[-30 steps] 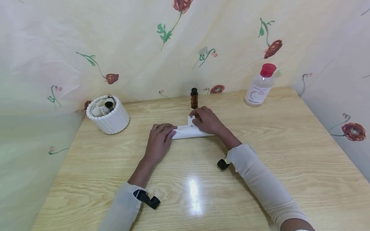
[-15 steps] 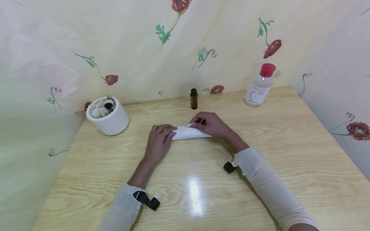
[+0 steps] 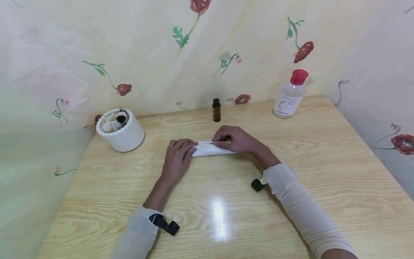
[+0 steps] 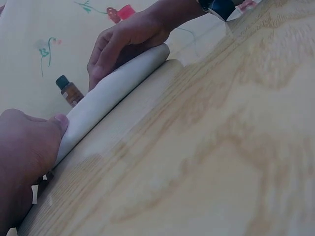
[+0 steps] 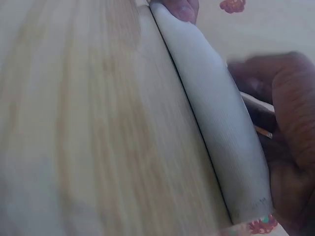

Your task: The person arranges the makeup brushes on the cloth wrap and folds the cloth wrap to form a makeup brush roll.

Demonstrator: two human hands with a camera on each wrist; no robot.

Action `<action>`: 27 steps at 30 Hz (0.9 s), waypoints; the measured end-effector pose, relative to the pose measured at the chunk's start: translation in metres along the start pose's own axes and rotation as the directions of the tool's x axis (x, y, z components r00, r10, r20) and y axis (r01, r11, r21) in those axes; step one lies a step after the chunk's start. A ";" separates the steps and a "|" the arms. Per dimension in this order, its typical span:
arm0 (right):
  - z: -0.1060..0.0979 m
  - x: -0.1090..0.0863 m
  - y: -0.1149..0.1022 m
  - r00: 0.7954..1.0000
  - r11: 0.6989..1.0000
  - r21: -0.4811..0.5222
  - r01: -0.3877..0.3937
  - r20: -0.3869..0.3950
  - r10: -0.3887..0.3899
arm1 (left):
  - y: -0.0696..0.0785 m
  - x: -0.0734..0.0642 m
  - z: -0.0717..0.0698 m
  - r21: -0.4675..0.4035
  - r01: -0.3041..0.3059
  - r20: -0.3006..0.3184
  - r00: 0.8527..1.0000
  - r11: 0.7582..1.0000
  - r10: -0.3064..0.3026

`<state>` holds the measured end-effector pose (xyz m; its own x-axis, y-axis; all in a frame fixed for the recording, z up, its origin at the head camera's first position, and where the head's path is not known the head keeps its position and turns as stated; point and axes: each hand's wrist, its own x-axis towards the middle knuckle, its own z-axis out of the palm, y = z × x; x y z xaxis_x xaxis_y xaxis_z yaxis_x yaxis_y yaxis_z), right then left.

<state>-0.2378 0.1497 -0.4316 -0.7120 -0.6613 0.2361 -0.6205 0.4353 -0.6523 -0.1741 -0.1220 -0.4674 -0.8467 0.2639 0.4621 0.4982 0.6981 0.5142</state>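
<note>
A long white pouch [image 3: 211,149], slim and rounded, lies crosswise on the wood-grain table. My left hand [image 3: 177,158] grips its left end; in the left wrist view the thumb presses the near side of the pouch [image 4: 113,88]. At the pouch's back edge my right hand [image 3: 237,140] pinches a small white tab [image 3: 211,141] between thumb and fingertips. The right wrist view shows the pouch [image 5: 206,108] from its right end, with the curled right hand [image 5: 280,103] behind it. The fingers hide most of the tab.
A small brown bottle [image 3: 216,110] with a black cap stands just behind the pouch. At the back left is a ribbed white holder [image 3: 126,135] with makeup brushes. A clear bottle [image 3: 288,102] with a red cap stands back right, before the floral curtain [image 3: 155,54].
The tab stood up behind the pouch, its snap showing; it is now folded down towards the pouch. My right hand has come slightly nearer with it. The left hand has stayed in place.
</note>
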 end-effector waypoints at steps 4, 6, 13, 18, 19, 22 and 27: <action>-0.003 -0.003 -0.002 0.997 0.998 -0.052 0.041 0.074 -0.037 | 0.000 0.001 0.002 0.013 -0.016 0.000 1.000 1.000 0.016; -0.005 -0.004 -0.005 0.994 0.993 -0.095 0.077 0.090 -0.069 | 0.001 0.001 0.001 0.017 -0.026 -0.006 1.000 1.000 0.027; -0.007 -0.004 -0.013 0.987 0.967 -0.215 0.137 0.115 -0.114 | 0.003 0.004 -0.001 0.013 -0.036 -0.013 0.999 0.999 0.036; -0.004 -0.007 -0.013 0.991 0.962 -0.256 0.091 0.116 -0.062 | 0.004 0.004 -0.002 0.009 -0.040 -0.006 0.999 0.999 0.040; -0.003 -0.008 -0.013 0.993 0.964 -0.255 0.075 0.110 -0.048 | 0.004 0.004 -0.002 0.007 -0.037 -0.004 0.999 0.999 0.037; -0.002 -0.011 -0.015 0.995 0.968 -0.248 0.021 0.096 0.003 | 0.003 0.002 -0.003 0.001 -0.022 0.017 1.000 1.000 0.022; -0.012 -0.029 -0.021 0.989 0.955 -0.284 -0.084 0.096 0.116 | 0.003 -0.003 -0.006 -0.029 0.002 0.076 0.997 1.000 0.000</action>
<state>-0.2084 0.1669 -0.4160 -0.7443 -0.6620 0.0884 -0.6259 0.6451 -0.4383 -0.1690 -0.1247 -0.4630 -0.8582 0.3137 0.4063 0.5018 0.6794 0.5355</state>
